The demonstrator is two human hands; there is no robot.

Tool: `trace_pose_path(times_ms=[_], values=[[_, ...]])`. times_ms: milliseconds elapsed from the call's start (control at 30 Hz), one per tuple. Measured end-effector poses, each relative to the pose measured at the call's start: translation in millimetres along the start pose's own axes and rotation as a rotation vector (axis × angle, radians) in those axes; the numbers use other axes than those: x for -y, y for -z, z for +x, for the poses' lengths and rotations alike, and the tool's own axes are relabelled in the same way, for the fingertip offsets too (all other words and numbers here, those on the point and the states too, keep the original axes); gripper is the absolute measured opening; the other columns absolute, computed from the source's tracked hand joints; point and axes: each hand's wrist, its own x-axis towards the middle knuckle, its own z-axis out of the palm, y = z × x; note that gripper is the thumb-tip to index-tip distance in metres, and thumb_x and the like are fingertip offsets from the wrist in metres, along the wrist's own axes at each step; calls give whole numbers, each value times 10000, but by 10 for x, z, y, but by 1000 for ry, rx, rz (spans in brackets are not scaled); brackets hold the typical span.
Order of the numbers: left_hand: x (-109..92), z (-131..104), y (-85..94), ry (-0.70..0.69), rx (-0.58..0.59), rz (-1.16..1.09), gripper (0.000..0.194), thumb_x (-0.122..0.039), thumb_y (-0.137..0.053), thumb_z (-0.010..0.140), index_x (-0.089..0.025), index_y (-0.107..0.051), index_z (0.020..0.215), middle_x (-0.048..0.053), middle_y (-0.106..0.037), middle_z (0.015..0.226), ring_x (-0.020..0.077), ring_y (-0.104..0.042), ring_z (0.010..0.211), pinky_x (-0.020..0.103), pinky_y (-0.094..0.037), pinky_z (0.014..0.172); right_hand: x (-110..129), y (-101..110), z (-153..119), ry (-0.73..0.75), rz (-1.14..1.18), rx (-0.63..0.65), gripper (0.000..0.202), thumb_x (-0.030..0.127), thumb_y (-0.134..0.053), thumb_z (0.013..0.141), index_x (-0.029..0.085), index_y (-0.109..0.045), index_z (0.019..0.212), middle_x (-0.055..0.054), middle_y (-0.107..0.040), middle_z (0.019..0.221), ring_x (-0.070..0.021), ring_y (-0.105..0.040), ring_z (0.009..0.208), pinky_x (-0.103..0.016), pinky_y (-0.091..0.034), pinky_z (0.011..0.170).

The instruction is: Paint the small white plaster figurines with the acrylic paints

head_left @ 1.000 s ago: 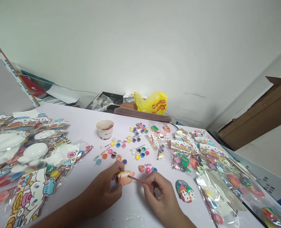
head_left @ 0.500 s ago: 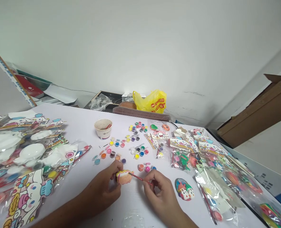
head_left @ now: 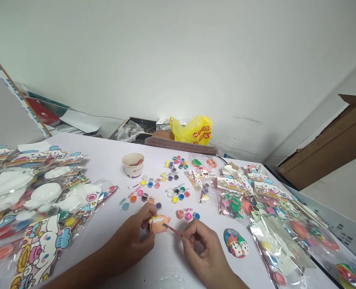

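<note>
Near the middle front of the white table, my left hand (head_left: 136, 233) pinches a small figurine (head_left: 158, 224) painted orange, yellow and white by its left side. A thin red paintbrush (head_left: 175, 231) is held between the fingers of my right hand (head_left: 203, 249), its tip touching the right part of the figurine. Just beyond my hands lie several small paint pots (head_left: 189, 215) in different colours. A paper cup (head_left: 133, 164) with a red stick in it stands behind them. Right of my right hand lies a painted round piece (head_left: 236, 243).
Clear bags with white blank shapes (head_left: 45, 193) cover the left side of the table. More bags with cards and painted pieces (head_left: 274, 224) fill the right side. A yellow plastic bag (head_left: 193, 130) and a dark tray sit against the wall.
The brush tip has moved slightly down along the figurine's right side. The whole view has shifted a little, so things appear slightly further right.
</note>
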Motion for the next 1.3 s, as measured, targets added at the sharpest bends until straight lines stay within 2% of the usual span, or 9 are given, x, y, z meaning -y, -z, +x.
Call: trace_pose_path(times_ms=[200, 300, 633, 800, 933, 1067, 1167, 1300], values=[[14, 4, -6, 2, 1, 2, 159, -140, -453, 742, -226, -390, 860, -44, -356, 740, 145, -345, 680, 239, -321, 613, 5, 12, -2, 24, -67, -48, 118, 192, -515, 850, 193, -489, 735, 10, -487, 670, -131, -448, 595, -235, -369, 556], [15, 4, -4, -1, -10, 9, 149, -145, -451, 746, -226, -387, 854, -46, -336, 737, 146, -336, 683, 240, -319, 610, 17, 9, -12, 54, -100, -3, 118, 174, -514, 843, 196, -481, 731, 14, -483, 667, -128, -445, 586, -233, -358, 548], [29, 3, -16, 8, -15, 3, 155, -173, -456, 735, -226, -388, 864, -38, -337, 751, 147, -341, 693, 240, -342, 628, 3, -9, -16, 26, -158, -10, 112, 174, -507, 847, 195, -479, 740, 14, -493, 668, -121, -440, 569, -224, -346, 520], [32, -5, -25, 22, 0, -15, 162, -178, -457, 737, -231, -389, 874, -36, -359, 752, 148, -360, 699, 233, -343, 613, -15, -17, -3, 78, -152, 3, 113, 186, -501, 868, 193, -494, 756, 8, -509, 679, -122, -458, 571, -223, -366, 525], [30, -4, -26, 5, -28, -9, 154, -174, -458, 728, -229, -391, 856, -37, -366, 737, 148, -346, 681, 237, -327, 601, -24, -25, -17, 92, -170, -62, 116, 186, -509, 867, 196, -494, 752, 6, -520, 669, -126, -473, 572, -224, -369, 523], [25, -3, -35, -10, -38, -19, 143, -191, -454, 726, -227, -399, 852, -39, -361, 738, 152, -345, 687, 243, -328, 620, -9, -33, -45, 131, -197, 3, 103, 171, -501, 874, 196, -511, 774, 1, -550, 682, -127, -492, 574, -220, -380, 528], [23, -5, -42, 34, -36, -41, 166, -190, -451, 716, -231, -409, 872, -43, -346, 737, 153, -335, 682, 243, -324, 613, 2, -24, -40, 115, -225, -17, 109, 171, -488, 888, 201, -499, 783, 3, -545, 687, -126, -493, 573, -213, -379, 518], [34, -6, -50, 33, -45, -26, 169, -176, -449, 709, -231, -407, 863, -46, -338, 733, 152, -326, 678, 249, -312, 611, 6, 0, -7, 183, -259, 7, 119, 158, -475, 896, 202, -504, 789, -5, -561, 710, -130, -507, 592, -216, -400, 542]])
